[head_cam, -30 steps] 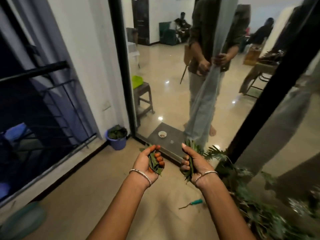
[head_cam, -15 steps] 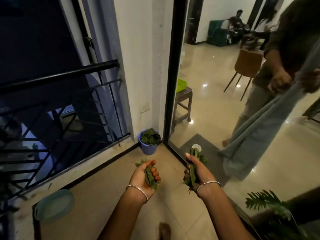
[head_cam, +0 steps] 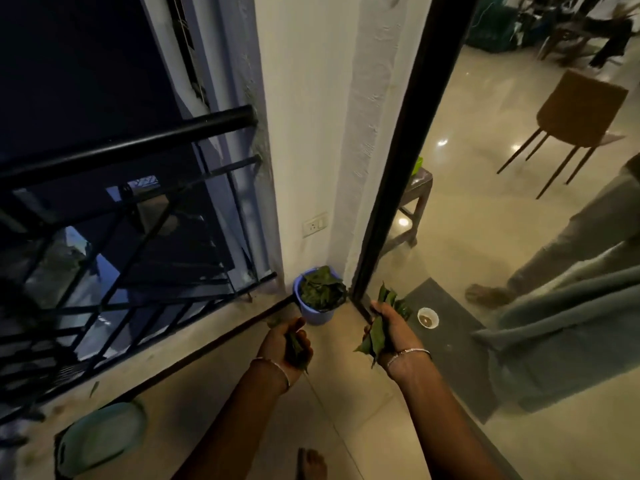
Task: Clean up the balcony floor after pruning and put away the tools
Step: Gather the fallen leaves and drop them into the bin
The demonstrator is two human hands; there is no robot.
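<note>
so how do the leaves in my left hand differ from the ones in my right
The right hand grips the bigger bunch of green leaves, which sticks out above and below the fist; the left hand grips a smaller bunch of green leaves, mostly hidden inside its grip. The bigger bunch looks lighter green, the smaller darker. Both are held short of the leaf-filled blue plastic bucket.

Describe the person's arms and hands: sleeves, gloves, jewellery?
No gloves on the left hand or right hand; forearms bare, no sleeves in view. Each wrist carries a thin silver-coloured bangle: left bangle, right bangle.
</note>
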